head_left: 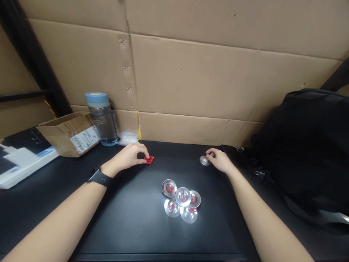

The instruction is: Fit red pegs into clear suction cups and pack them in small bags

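Observation:
My left hand, with a dark watch on its wrist, curls its thumb and fingertips around a small pile of red pieces; they look like clips, too small to be sure. My right hand pinches the edge of a small shiny metal dish at the far right of the black table. Nearer me, several more shallow metal dishes lie in an overlapping cluster. Red bits show in them, such as in the left dish and the front dish.
On the left stand a blue-lidded water bottle, an open brown paper bag and a white power strip with a plug. Clear plastic lies by the cardboard wall. A black backpack fills the right side.

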The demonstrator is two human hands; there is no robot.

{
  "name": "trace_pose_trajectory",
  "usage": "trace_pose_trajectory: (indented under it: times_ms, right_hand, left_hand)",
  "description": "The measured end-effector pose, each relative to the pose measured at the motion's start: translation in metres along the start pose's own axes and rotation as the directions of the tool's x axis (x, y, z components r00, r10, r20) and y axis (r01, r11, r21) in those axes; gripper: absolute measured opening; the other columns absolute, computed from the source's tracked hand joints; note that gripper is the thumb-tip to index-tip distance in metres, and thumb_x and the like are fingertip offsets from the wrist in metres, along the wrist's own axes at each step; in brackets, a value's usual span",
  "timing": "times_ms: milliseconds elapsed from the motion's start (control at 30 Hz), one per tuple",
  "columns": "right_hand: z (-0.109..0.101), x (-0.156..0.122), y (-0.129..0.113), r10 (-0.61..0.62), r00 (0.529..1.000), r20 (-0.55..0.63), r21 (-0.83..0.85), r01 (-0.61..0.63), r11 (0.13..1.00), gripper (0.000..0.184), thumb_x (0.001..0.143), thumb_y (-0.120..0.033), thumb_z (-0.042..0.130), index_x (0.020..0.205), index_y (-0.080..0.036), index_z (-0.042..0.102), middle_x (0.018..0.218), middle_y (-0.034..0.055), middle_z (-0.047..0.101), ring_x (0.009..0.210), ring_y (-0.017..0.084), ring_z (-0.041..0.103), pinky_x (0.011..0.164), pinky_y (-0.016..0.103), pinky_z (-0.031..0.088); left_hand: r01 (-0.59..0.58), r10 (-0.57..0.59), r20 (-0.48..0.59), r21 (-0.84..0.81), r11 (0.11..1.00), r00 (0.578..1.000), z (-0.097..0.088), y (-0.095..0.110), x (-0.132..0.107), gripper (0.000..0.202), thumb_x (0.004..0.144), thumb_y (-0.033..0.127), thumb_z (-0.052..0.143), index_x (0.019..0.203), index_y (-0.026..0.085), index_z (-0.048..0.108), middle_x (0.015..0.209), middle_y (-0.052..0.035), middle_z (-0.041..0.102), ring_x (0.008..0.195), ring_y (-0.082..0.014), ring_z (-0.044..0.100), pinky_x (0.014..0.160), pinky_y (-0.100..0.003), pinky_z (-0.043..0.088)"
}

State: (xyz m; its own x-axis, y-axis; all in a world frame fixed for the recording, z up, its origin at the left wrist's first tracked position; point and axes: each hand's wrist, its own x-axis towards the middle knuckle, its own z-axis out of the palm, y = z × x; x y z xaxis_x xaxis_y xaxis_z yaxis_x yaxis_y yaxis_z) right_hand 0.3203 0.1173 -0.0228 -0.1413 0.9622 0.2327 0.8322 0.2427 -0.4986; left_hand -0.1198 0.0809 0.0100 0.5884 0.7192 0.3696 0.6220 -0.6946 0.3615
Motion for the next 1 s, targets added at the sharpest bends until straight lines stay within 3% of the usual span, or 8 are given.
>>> trace_pose_trajectory:
  times_ms: [300,433,533,633,1000]
  right_hand:
    - [-0.006,-0.003,-0.015,-0.048,0.999,-0.011,-0.002,0.048,0.999,0.017,0.088,-0.028,0.057,0.088,-0.019,0.072,0.084,0.0046,0.075,0.072,0.017,0.066,0.069,0.027,0.046]
    - [-0.012,-0.007,-0.021,-0.097,0.992,0.082,0.027,0.096,0.995,0.02,0.087,-0.036,0.062,0.09,-0.02,0.074,0.086,0.0031,0.075,0.067,0.016,0.064,0.066,0.027,0.046]
    - [-0.011,-0.007,-0.02,-0.113,0.988,0.104,0.013,0.112,0.994,0.02,0.082,-0.038,0.069,0.091,-0.021,0.076,0.089,0.0032,0.073,0.068,0.015,0.063,0.066,0.027,0.046]
    - [-0.008,-0.007,-0.017,-0.124,0.988,0.088,-0.009,0.125,0.992,0.021,0.081,-0.038,0.07,0.091,-0.021,0.077,0.09,0.004,0.072,0.071,0.016,0.063,0.068,0.028,0.047]
    - [-0.013,-0.009,-0.018,-0.158,0.978,0.134,0.011,0.158,0.987,0.019,0.081,-0.037,0.071,0.09,-0.022,0.078,0.093,0.0052,0.072,0.075,0.018,0.065,0.074,0.03,0.05]
  left_hand:
    - [-0.025,0.023,0.023,0.066,0.997,0.999,0.001,0.01,0.002,0.011,0.084,0.031,0.075,0.089,0.021,0.074,0.096,-0.005,0.072,0.088,-0.0189,0.065,0.084,-0.03,0.049]
    - [-0.066,0.067,-0.021,0.023,0.998,0.998,0.009,0.049,0.007,0.012,0.092,0.03,0.066,0.098,0.022,0.073,0.099,-0.0046,0.071,0.092,-0.0189,0.065,0.085,-0.031,0.049]
    - [-0.161,0.163,0.083,-0.028,0.987,0.983,0.019,0.086,0.007,0.014,0.094,0.03,0.065,0.104,0.023,0.072,0.103,-0.0034,0.071,0.097,-0.0192,0.064,0.089,-0.031,0.047]
    - [-0.224,0.22,0.179,0.002,0.975,0.959,0.027,0.109,0.005,0.012,0.094,0.03,0.066,0.102,0.025,0.074,0.099,-0.0025,0.071,0.097,-0.0196,0.063,0.088,-0.032,0.044]
    - [-0.221,0.221,0.214,-0.025,0.975,0.951,0.037,0.1,0.005,0.011,0.094,0.029,0.067,0.095,0.027,0.077,0.095,-0.0009,0.071,0.09,-0.0178,0.064,0.084,-0.03,0.041]
